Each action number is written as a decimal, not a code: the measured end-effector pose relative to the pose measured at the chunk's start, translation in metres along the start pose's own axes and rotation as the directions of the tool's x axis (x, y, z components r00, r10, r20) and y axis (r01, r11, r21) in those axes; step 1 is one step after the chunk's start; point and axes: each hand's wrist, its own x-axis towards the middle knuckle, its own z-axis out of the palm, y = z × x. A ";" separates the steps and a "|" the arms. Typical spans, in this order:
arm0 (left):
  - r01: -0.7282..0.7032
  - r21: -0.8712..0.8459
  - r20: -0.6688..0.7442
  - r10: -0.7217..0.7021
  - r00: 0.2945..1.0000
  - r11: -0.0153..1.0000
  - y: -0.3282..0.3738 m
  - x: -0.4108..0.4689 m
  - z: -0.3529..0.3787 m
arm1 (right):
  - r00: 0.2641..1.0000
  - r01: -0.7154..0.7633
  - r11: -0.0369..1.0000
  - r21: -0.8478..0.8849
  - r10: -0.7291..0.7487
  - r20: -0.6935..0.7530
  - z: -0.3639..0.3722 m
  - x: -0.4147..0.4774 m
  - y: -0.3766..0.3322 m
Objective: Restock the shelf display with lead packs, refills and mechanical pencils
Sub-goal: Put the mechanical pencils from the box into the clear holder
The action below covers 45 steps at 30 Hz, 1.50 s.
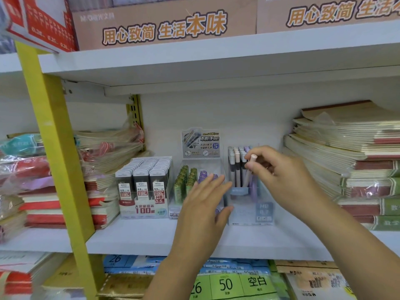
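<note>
Our right hand (279, 174) pinches a mechanical pencil with a pale pink cap (252, 159) near its top, between the thumb and the curled fingers. The pencil stands almost upright, with its lower end down inside the clear plastic pencil display box (251, 213) among the other pastel mechanical pencils (234, 167) standing there. Whether its tip rests on the bottom of the box we cannot tell.

Our left hand (203, 204) is flat, with the fingers straight and close together. They lie against the front of the neighbouring clear display tray (174, 210), which holds green lead tubes (184, 180) and purple lead tubes (204, 175). The thumb touches the left front corner of the pencil box. A printed header card (201, 142) stands up behind that tray.

Just to the left, touching the tray, sits a display carton of grey slim lead packs (144, 182) marked 0.5 and HB, filled in three rows. All three displays stand side by side on the white shelf board (129, 237).

A tall pile of beige-edged notebooks (346, 148) rises to the right, and wrapped red and white notebooks (101, 169) are stacked to the left, beside a yellow metal upright (52, 137). Brown cardboard cartons with orange lettering (164, 24) sit on the shelf above.
</note>
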 end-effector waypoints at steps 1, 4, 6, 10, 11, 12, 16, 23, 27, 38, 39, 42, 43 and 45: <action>0.001 -0.010 0.004 -0.001 1.000 1.000 -0.001 0.000 0.001 | 1.000 -0.005 1.000 0.010 0.005 0.000 0.000 0.000 0.000; 0.009 -0.027 0.006 -0.009 1.000 1.000 -0.003 -0.002 0.003 | 1.000 -0.010 1.000 0.014 0.010 -0.007 0.000 0.002 0.001; 0.010 -0.034 -0.003 -0.010 1.000 0.999 -0.003 -0.004 0.005 | 1.000 -0.004 0.999 0.048 0.005 -0.017 0.000 0.003 0.001; 0.003 -0.049 -0.033 -0.005 0.999 0.999 -0.004 -0.005 0.006 | 1.000 0.001 0.997 0.079 0.001 -0.020 0.004 0.004 0.003; 0.004 -0.053 -0.040 -0.006 0.999 0.999 -0.005 -0.005 0.007 | 1.000 0.002 0.997 0.079 -0.001 -0.018 0.005 0.004 0.005; 0.005 -0.060 -0.046 -0.008 0.999 0.998 -0.005 -0.005 0.007 | 0.999 0.019 0.998 0.059 -0.017 -0.033 0.007 0.004 0.007; -0.002 -0.063 -0.056 -0.001 0.998 0.998 -0.006 -0.005 0.008 | 0.977 0.111 0.978 -0.174 -0.139 -0.160 0.014 0.007 0.011; 0.000 -0.093 -0.050 -0.005 0.999 0.996 -0.007 -0.006 0.008 | 0.989 0.013 0.970 -0.245 -0.048 -0.140 0.024 0.011 0.023; 0.014 -0.135 -0.012 -0.016 1.000 0.991 -0.006 -0.007 0.004 | 0.998 -0.030 0.966 -0.256 0.015 -0.061 0.021 0.010 0.026; -0.016 -0.122 -0.023 0.013 1.000 0.992 0.014 -0.097 -0.023 | 0.993 0.107 0.978 0.178 -0.094 -0.077 -0.004 -0.083 -0.017; -0.004 -0.138 0.027 0.007 1.000 0.990 0.013 -0.112 -0.021 | 0.997 0.072 0.973 0.220 -0.067 -0.030 0.000 -0.105 -0.015; 0.130 -0.194 0.238 -0.082 0.968 0.972 0.004 -0.170 -0.003 | 0.986 -0.121 0.962 0.244 0.088 0.143 0.026 -0.184 0.007; 0.211 -0.203 0.339 -0.134 0.931 0.956 -0.001 -0.193 0.009 | 0.960 -0.215 0.952 0.219 0.165 0.227 0.039 -0.213 0.019; 0.405 -0.199 0.525 -0.252 0.813 0.893 -0.011 -0.242 0.038 | 0.852 -0.400 0.911 0.100 0.329 0.408 0.068 -0.274 0.047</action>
